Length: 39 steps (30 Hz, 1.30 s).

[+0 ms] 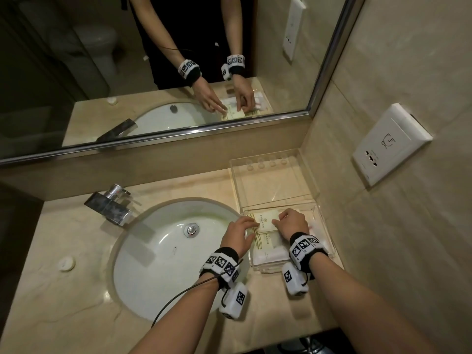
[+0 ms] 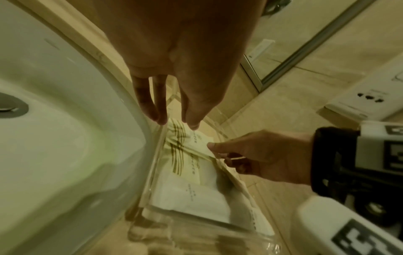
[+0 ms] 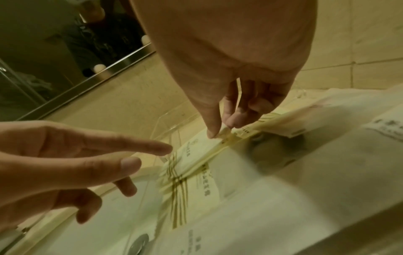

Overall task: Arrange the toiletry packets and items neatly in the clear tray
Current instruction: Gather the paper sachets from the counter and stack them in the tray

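Right of the sink (image 1: 163, 251), clear tray (image 1: 329, 241) on bench (image 1: 63, 302), cream packets (image 1: 265, 218) stacked inside, right hand (image 1: 293, 223) pinching top packet's edge, left hand (image 1: 237, 233) flat, fingers straight on packet's striped end, tap (image 1: 109, 205) behind sink, wall socket (image 1: 390, 146) beyond tray.

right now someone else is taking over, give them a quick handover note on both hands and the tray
Left hand: open, straight fingertips at the left edge of the cream packet.
Right hand: pinches that packet's right edge.
Clear tray sits right of the sink; packets already lie inside, the top one at the far end.
Done: packets in the tray.
Left: square up the top packet. Right side hidden under the hand.
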Motion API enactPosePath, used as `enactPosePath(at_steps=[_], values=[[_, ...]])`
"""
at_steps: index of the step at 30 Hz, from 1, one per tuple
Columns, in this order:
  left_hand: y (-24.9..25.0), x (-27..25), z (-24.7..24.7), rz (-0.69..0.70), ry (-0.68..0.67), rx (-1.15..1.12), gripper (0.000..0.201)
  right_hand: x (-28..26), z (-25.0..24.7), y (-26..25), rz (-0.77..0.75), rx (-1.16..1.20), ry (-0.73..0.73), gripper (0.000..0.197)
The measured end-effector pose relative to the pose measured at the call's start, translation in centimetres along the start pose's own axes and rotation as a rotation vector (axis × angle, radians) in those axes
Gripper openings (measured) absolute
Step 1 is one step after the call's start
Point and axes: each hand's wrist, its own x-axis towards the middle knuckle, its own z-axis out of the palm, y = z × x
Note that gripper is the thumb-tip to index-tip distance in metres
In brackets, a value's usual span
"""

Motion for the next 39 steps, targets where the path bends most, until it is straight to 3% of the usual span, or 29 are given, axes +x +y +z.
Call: enactPosePath(at_steps=[6,11,25,39], values=[[0.4,-0.4,0.4,0.034,-0.087,0.195,0.043,-0.6,0.0,0.3,-0.091,-0.034,0.043,0.027],[0.6,0.2,0.7,0.062,0.035,0.262,0.047,-0.7,-0.2,1.2,-0.170,0.003,0.031,0.030],[1.4,1.8,1.4,-0.018,0.136,0.234,0.033,-0.1,-0.4,1.5,-0.154,0.085,-0.038,0.023],[1.9,2.6,1.1,-0.076,0.079,0.163,0.030,-1.2,-1.7,2.8,-0.227,0.180,-0.029,0.025]])
